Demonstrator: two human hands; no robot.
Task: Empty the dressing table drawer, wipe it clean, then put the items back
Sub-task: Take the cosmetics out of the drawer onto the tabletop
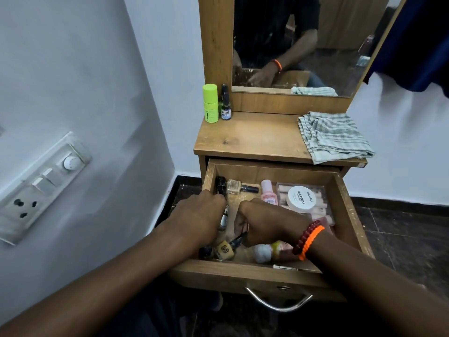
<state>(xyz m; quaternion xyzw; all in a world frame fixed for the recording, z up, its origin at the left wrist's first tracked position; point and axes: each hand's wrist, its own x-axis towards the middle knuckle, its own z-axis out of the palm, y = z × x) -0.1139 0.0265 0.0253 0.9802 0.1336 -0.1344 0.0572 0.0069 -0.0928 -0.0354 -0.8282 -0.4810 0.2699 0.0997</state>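
Wood-grain laminate drawer [345, 205] stood pulled fully out beneath the dressing table top [255, 139], still largely full, so I judged the emptying step to be in hand and at an early stage. Head view only: I logged the left hand [199, 215] low over the drawer's left side, fingers curled down onto small bottles there; what exactly it held was hidden under the knuckles, so I cannot tell its grip. The right hand [264, 222] sat just beside it, fingers curled around a thin dark item, identity unclear. Remaining contents: a clear nail polish bottle [240, 186] lying on its side at the back, a pink bottle [268, 192], a white round tub [301, 198] resting on a clear case, a squat yellow-tan bottle [224, 250] at the front. Already on the top: a green container [210, 103] and a small dark bottle [226, 105] touching it; a striped cloth [335, 137] lay at the right, unused. Next move, in my judgement: lift the held items clear and set them near the green container, keeping them upright.
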